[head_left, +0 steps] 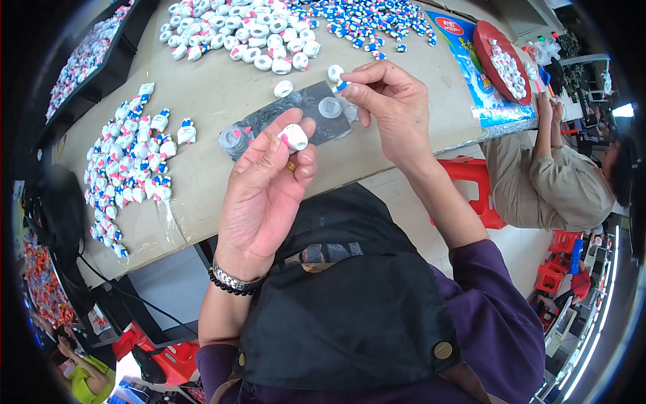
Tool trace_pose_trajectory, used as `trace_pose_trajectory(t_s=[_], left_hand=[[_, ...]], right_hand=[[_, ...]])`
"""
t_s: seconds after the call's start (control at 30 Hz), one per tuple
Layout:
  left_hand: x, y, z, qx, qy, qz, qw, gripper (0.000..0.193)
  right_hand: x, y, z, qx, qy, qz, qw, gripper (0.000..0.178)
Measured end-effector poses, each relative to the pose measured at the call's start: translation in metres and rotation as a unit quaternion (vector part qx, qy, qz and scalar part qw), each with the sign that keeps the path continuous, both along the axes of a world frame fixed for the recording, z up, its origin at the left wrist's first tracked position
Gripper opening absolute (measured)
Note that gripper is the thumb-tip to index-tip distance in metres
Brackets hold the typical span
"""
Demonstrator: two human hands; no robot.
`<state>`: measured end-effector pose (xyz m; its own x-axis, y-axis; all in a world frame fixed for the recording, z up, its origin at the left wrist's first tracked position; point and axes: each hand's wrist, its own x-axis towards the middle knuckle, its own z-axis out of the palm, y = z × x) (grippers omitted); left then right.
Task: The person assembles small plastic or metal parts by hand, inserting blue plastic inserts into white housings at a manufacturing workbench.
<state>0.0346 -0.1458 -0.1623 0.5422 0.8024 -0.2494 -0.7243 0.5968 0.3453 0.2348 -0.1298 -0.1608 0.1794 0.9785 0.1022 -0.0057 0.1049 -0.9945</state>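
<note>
White toy head point(296, 137): one, held in left hand point(261, 192); one blue piece point(342, 85) pinched in right hand point(398, 104).

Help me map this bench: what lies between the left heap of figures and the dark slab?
In the head view, one lone figure lies there; from it to the slab, the tabletop is bare.

1 white head point(294, 137): small, rounded, pink detail on left side, round greyish opening turned toward lower right; held raised between thumb and fingers of left hand point(266, 182). 1 small blue piece point(342, 85): pinched at thumb and index fingertips of right hand point(393, 101), partly hidden, above and right of head, apart from it.
</note>
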Motion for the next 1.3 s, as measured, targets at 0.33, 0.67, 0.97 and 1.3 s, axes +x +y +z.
trace_pose_trajectory(t_s=[0.33, 0.67, 0.97, 1.3], left_hand=[[0.014, 0.005, -0.005, 0.130, 0.070, 0.062, 0.987, 0.032], [0.014, -0.001, -0.005, 0.157, 0.130, 0.106, 0.973, 0.026], [0.009, -0.009, 0.003, 0.274, 0.198, 0.181, 0.923, 0.016], [-0.036, 0.005, 0.009, 0.244, 0.180, 0.238, 0.923, 0.019]], right_hand=[[-0.041, -0.024, 0.014, 0.048, 0.242, 0.029, 0.969, 0.009], [-0.043, -0.026, 0.009, 0.070, 0.126, 0.034, 0.989, 0.010], [-0.053, -0.030, 0.009, 0.142, 0.044, 0.057, 0.987, 0.015], [-0.091, 0.003, 0.037, 0.170, -0.062, 0.095, 0.979, 0.013]])
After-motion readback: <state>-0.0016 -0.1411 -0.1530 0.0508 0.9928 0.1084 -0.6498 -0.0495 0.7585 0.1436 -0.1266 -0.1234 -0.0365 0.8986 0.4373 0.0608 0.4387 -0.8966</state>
